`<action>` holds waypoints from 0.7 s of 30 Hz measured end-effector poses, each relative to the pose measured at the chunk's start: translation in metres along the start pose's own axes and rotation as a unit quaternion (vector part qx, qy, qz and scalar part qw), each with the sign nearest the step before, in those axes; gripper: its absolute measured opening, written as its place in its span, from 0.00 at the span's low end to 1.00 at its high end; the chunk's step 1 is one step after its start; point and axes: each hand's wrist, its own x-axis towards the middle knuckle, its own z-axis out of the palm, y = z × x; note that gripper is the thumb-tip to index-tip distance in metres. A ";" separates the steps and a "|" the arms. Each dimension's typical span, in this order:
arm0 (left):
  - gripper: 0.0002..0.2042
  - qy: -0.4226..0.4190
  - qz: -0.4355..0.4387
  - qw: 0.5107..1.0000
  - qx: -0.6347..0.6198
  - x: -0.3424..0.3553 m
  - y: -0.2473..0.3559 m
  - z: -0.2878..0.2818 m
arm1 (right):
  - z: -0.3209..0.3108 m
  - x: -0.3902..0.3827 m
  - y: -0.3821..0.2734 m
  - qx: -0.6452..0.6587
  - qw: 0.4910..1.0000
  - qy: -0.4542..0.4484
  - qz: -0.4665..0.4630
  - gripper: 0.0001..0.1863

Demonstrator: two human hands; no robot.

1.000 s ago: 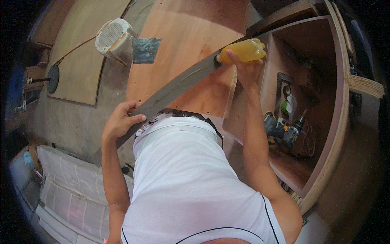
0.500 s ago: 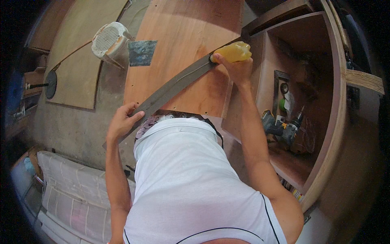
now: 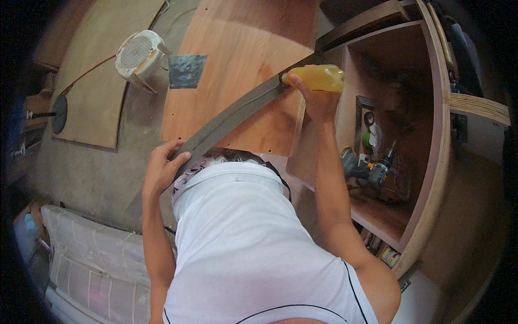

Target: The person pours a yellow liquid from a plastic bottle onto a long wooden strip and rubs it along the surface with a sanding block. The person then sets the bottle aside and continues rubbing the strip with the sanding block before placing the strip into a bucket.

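A long, thin grey-brown strip (image 3: pixel 232 120) runs diagonally across my front, over the reddish wooden panel (image 3: pixel 237 59). Its near left end is pinched by my left hand (image 3: pixel 163 166), thumb on top and fingers beneath. My right hand (image 3: pixel 320 105) is wrapped round a clear plastic bottle (image 3: pixel 318 77) of yellow liquid, lying on its side with its neck toward the strip. A thin line, apparently of the liquid, runs along the strip's face from near the bottle's mouth. Whether the mouth touches the strip cannot be made out.
A dark blue-grey patch (image 3: pixel 186 71) lies on the panel's left edge, beside a white plastic stool (image 3: pixel 139 51). To the right, an open wooden cabinet (image 3: pixel 441 162) holds a cordless drill (image 3: pixel 380 171) and other tools. A plastic-covered seat (image 3: pixel 89 243) stands at lower left.
The bottle has tipped flatter and its base has swung a little to the right and down. My left hand keeps its pinch on the strip. The whole view has shifted slightly.
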 end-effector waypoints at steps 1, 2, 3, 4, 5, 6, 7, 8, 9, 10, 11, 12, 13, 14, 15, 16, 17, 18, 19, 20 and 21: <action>0.17 -0.011 -0.010 1.000 -0.002 -0.002 0.005 -0.003 | -0.001 -0.002 0.004 -0.017 1.000 -0.002 -0.006 0.23; 0.18 -0.022 -0.020 1.000 -0.004 -0.004 0.011 -0.006 | -0.003 -0.003 0.006 -0.035 0.999 -0.004 -0.012 0.23; 0.18 -0.023 -0.018 1.000 -0.005 -0.008 0.018 -0.008 | -0.003 -0.003 0.004 -0.042 0.998 0.011 -0.035 0.22; 0.18 -0.024 -0.015 1.000 -0.006 -0.013 0.026 -0.010 | -0.004 -0.004 0.001 -0.050 0.997 0.025 -0.058 0.21; 0.18 -0.026 -0.012 1.000 -0.007 -0.015 0.031 -0.011 | -0.006 -0.005 -0.003 -0.057 0.994 0.040 -0.082 0.20; 0.18 -0.016 0.000 1.000 -0.014 -0.018 0.032 -0.011 | -0.007 -0.008 -0.007 -0.033 0.997 0.029 -0.057 0.20; 0.18 -0.005 0.011 1.000 -0.021 -0.020 0.033 -0.010 | -0.009 -0.011 -0.013 -0.009 0.999 0.017 -0.031 0.20; 0.18 0.005 0.022 0.999 -0.028 -0.022 0.034 -0.010 | -0.009 -0.012 -0.016 0.015 1.000 0.006 -0.006 0.21; 0.18 0.001 0.024 0.999 -0.026 -0.023 0.039 -0.011 | -0.011 -0.011 -0.012 0.001 1.000 0.001 -0.019 0.21; 0.18 -0.003 0.026 0.999 -0.024 -0.025 0.045 -0.012 | -0.012 -0.009 -0.005 -0.012 0.999 -0.004 -0.031 0.20; 0.18 -0.007 0.027 0.999 -0.022 -0.026 0.048 -0.012 | -0.012 -0.006 0.001 -0.026 0.999 -0.009 -0.043 0.20; 0.18 -0.009 0.021 0.999 -0.034 -0.026 0.048 -0.012 | -0.011 -0.002 0.007 -0.021 0.999 -0.009 -0.037 0.21; 0.17 -0.012 0.015 0.999 -0.045 -0.026 0.048 -0.012 | -0.010 0.002 0.011 -0.017 0.999 -0.009 -0.031 0.22; 0.17 -0.014 0.009 0.998 -0.057 -0.027 0.049 -0.011 | -0.011 0.004 0.015 -0.013 1.000 -0.008 -0.024 0.23; 0.17 -0.014 0.005 0.998 -0.053 -0.028 0.051 -0.011 | -0.011 0.003 0.011 0.002 0.999 -0.025 -0.025 0.23; 0.17 -0.013 0.000 0.999 -0.050 -0.029 0.054 -0.012 | -0.010 0.000 0.004 0.016 0.999 -0.042 -0.025 0.24; 0.18 -0.013 -0.004 0.999 -0.047 -0.030 0.056 -0.012 | -0.009 -0.001 0.000 0.031 0.997 -0.059 -0.026 0.24; 0.18 -0.012 -0.002 0.999 -0.053 -0.031 0.056 -0.011 | -0.010 0.001 0.002 0.009 0.998 -0.059 -0.018 0.23; 0.18 -0.010 0.001 0.998 -0.059 -0.031 0.055 -0.011 | -0.010 0.003 0.006 -0.012 0.998 -0.059 -0.011 0.23; 0.18 -0.009 0.003 0.998 -0.065 -0.032 0.054 -0.010 | -0.010 0.005 0.009 -0.034 0.998 -0.060 -0.004 0.23; 0.18 -0.010 0.003 0.997 -0.076 -0.032 0.052 -0.008 | -0.009 0.008 0.009 -0.032 0.998 -0.061 0.001 0.22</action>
